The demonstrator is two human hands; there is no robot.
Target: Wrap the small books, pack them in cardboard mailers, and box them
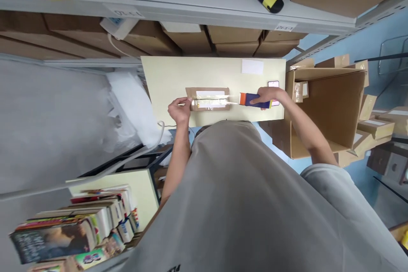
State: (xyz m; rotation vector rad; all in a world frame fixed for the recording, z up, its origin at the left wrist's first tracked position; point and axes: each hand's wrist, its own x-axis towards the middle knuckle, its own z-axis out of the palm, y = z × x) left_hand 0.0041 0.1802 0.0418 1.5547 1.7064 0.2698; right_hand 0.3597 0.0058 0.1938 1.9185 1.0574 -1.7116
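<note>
Head view: your left hand (179, 109) pinches the package (208, 93) at one end, perhaps anchoring the tape (234, 97); your right hand (267, 94) grips the dispenser (250, 99), so the tape runs taut.

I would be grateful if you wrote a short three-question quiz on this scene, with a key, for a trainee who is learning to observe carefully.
1. True or false: the left hand touches the cardboard package at its left end, away from the tape dispenser.
2. Fill in the blank: the right hand grips the dark blue dispenser, whose end facing the package is coloured ____.
3. Multiple choice: from the person's own viewpoint, where does the large open box stand?
A) To the left of the table
B) To the right of it
C) On top of it

Key: 1. True. 2. Orange. 3. B.
</note>
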